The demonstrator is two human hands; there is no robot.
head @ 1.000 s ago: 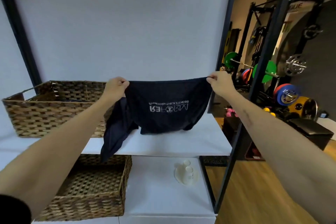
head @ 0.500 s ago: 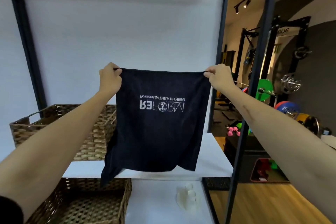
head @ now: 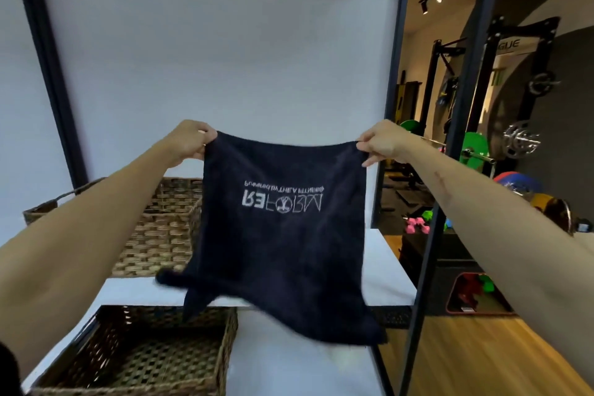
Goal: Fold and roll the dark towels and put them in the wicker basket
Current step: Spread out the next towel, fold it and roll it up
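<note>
Towel (head: pixel 283 235), dark with white letters, hangs in the air over the white shelf (head: pixel 389 270). The left hand (head: pixel 189 141) pinches one top corner and the right hand (head: pixel 379 141) pinches the other. It is spread out, not folded yet. Next it should probably be laid flat, folded and rolled up. One wicker basket (head: pixel 160 228) waits on the shelf behind; another basket (head: pixel 135 354) sits lower down.
</note>
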